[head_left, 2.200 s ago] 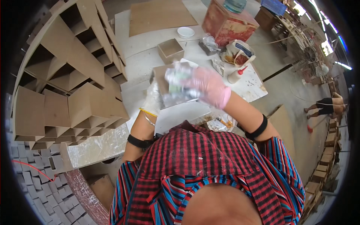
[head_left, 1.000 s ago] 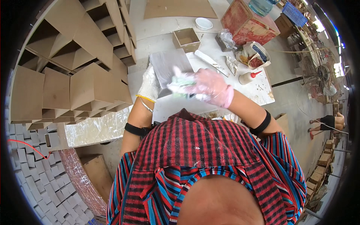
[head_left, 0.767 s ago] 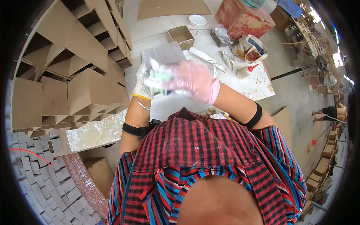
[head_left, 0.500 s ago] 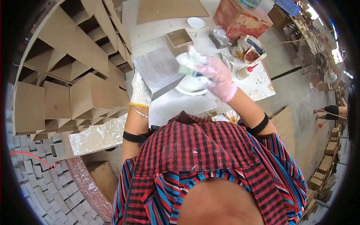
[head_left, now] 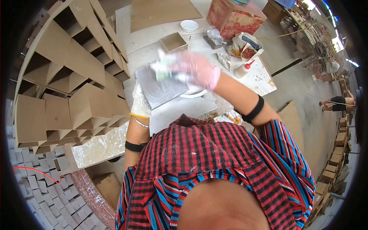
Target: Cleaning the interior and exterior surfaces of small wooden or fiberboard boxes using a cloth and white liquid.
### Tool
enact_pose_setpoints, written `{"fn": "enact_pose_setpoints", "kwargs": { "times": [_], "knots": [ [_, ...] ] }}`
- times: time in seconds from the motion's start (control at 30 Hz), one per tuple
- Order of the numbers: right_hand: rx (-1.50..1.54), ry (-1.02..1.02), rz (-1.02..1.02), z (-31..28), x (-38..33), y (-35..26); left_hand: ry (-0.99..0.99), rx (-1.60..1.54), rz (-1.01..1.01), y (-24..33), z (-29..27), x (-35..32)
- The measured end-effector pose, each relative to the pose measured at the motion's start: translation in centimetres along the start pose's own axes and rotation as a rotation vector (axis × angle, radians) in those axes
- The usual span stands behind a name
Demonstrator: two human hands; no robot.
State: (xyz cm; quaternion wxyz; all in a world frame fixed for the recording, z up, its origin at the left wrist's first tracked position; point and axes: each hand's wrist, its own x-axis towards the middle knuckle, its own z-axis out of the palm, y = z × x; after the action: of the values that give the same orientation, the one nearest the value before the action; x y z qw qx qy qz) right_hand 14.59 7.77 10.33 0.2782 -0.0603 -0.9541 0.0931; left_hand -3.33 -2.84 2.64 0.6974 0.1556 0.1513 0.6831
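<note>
— Which step were we at?
— Our left hand (head_left: 141, 102) in the white glove propped the grey panel (head_left: 161, 84) near the surface's (head_left: 253, 76) left edge; our right hand's (head_left: 195, 69) grip was closed around a blurred whitish rag (head_left: 164, 69) on the panel.
— And next?
— We judged wiping needed steady pressure.

Clothing and gloves, head view.
A red-and-black checked shirt is worn, with sleeves striped in blue, red and black. The left hand (head_left: 140, 102) is covered by a white knit glove with a yellow cuff; thin bracelets and a black band are seen behind it. The right hand (head_left: 195, 69) is covered by a thin pink glove; a black band is worn on that forearm.
</note>
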Motion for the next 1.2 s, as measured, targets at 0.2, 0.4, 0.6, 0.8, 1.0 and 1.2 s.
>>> {"fn": "enact_pose_setpoints", "kwargs": {
  "times": [0.2,0.4,0.6,0.8,1.0,1.2],
  "knots": [
    [0.212,0.209,0.142,-0.2,2.5,1.5,0.013,-0.128,0.001,-0.4,0.6,-1.3],
    [-0.059,-0.261,-0.051,-0.9,1.1,-3.2,0.046,-0.090,-0.035,0.6,-1.0,-0.9],
    [0.094,0.179,-0.188,1.0,1.9,0.9,0.319,0.158,0.103,-0.6,-0.3,-1.0],
    [0.077,-0.230,-0.239,1.0,2.6,-4.7,-0.282,0.075,-0.153,1.1,-5.0,1.5],
    [-0.056,0.011,0.011,0.8,5.3,2.0,0.423,0.160,-0.061,-2.2,-0.8,0.0],
    [-0.022,-0.515,-0.134,0.1,3.1,-6.7,0.165,0.100,-0.093,-0.6,-3.1,0.2]
  ]
}}
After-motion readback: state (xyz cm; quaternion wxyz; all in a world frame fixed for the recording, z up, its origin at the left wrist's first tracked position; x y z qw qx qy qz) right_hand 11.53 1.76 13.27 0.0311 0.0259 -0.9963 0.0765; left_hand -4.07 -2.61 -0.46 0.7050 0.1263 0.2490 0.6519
